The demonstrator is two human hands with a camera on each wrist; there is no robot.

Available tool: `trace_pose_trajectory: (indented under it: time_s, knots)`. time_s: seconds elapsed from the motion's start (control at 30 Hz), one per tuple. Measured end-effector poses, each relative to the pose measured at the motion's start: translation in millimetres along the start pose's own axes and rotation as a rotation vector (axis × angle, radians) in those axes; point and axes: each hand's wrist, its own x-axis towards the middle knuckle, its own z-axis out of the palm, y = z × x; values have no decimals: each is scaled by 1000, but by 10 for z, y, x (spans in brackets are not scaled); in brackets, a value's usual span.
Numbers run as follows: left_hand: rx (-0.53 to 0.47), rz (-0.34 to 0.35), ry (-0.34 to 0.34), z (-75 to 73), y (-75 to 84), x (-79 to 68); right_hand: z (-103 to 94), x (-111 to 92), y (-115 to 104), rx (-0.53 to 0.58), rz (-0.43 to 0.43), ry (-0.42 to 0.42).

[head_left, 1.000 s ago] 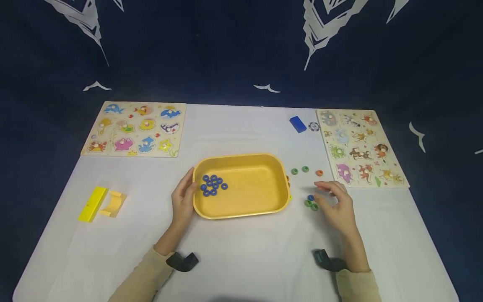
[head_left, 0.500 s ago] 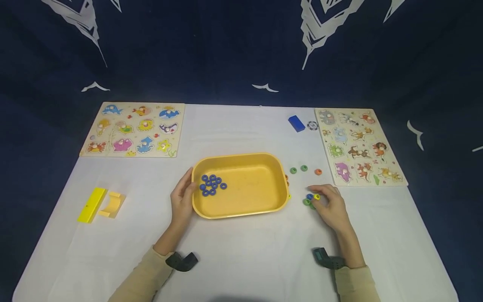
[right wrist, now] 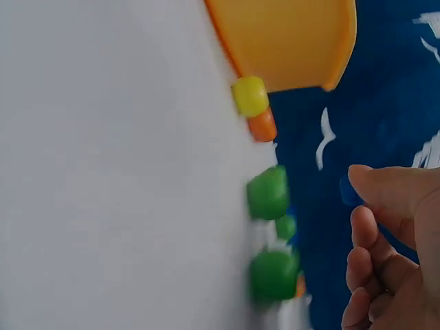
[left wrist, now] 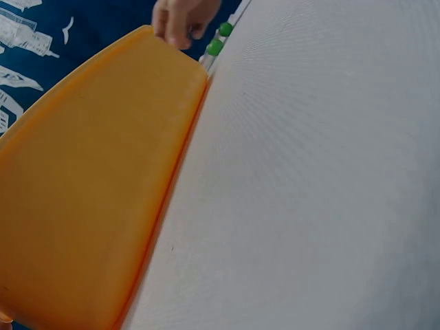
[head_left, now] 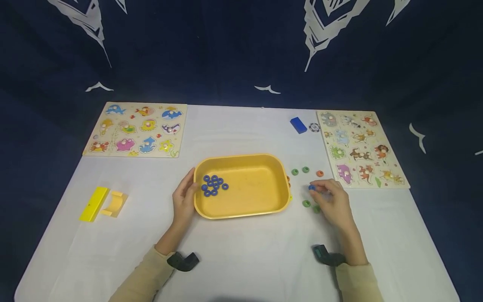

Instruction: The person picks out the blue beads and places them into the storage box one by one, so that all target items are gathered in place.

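Note:
My left hand (head_left: pixel 184 199) grips the left end of a yellow plastic tray (head_left: pixel 245 213), thumb over the rim and fingers along the outside. Several blue ring-shaped beads (head_left: pixel 225 186) lie in the tray's left part. To the right of the tray, my right hand (head_left: pixel 335 203) pinches a blue bead (head_left: pixel 312 187) between thumb and finger, raised off the cloth as the right wrist view shows. Below that hand are two green beads (head_left: pixel 306 203), one partly covered by it. In the right wrist view a yellow bead (right wrist: pixel 250 96) and an orange bead (right wrist: pixel 262 126) sit by the tray's end.
Two more green beads (head_left: pixel 294 172) and an orange bead (head_left: pixel 320 173) lie beyond my right hand. Animal puzzle boards (head_left: pixel 174 138) stand at both far corners. A blue block (head_left: pixel 298 125) lies at the back, a yellow block (head_left: pixel 94 204) and a curved piece (head_left: pixel 115 204) at left.
My right hand has closed on the blue bead and lifted it away from the green ones. A yellow bead seen at its fingers half a second ago is out of sight. The left hand stays put.

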Motion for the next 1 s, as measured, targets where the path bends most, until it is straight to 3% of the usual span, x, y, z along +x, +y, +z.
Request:
trace_pose_trajectory:
  time_s: [0.17, 0.33, 0.53, 0.7, 0.87, 1.0]
  knots:
    - [-3, -4, 0, -1, -2, 2, -11, 237, -358, 50, -173, -38]
    - [0, -4, 8, 10, -3, 3, 167, 511, -737, 82, -321, -172]
    - [-5, -13, 3, 37, 6, -2, 559, 723, -1067, 6, -379, -368]
    - [-2, 0, 7, 68, 16, -5, 855, 825, -1215, -98, -418, -497]
    - [9, 21, -5, 101, 3, -1, 1074, 847, -1267, -182, -486, -560]
    - [10, 25, -9, 124, -4, 7, 1175, 824, -1302, -232, -478, -575]
